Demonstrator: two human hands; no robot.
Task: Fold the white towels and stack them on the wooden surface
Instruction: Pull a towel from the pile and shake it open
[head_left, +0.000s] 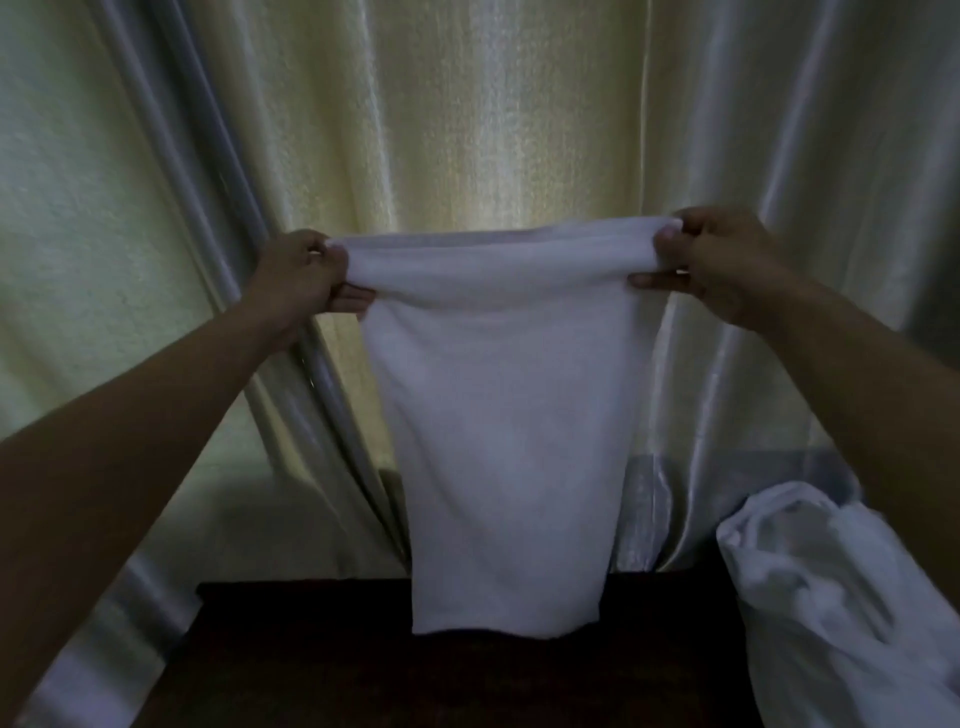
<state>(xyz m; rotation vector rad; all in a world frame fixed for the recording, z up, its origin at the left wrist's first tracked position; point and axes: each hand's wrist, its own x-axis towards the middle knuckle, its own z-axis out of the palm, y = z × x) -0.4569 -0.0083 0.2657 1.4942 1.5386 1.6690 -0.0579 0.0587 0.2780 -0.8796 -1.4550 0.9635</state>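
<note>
At frame centre a white towel (498, 426) is held up by its top corners, pinched by the left hand (301, 275) and right hand (711, 260). No stack is seen on the dark wooden surface (322, 660); crumpled white towels (831, 597) wait at lower right.

Both hands, left hand (304, 275) and right hand (719, 260), pinch a towel (504, 415) hanging above the dark, probably wooden table (311, 665).
</note>
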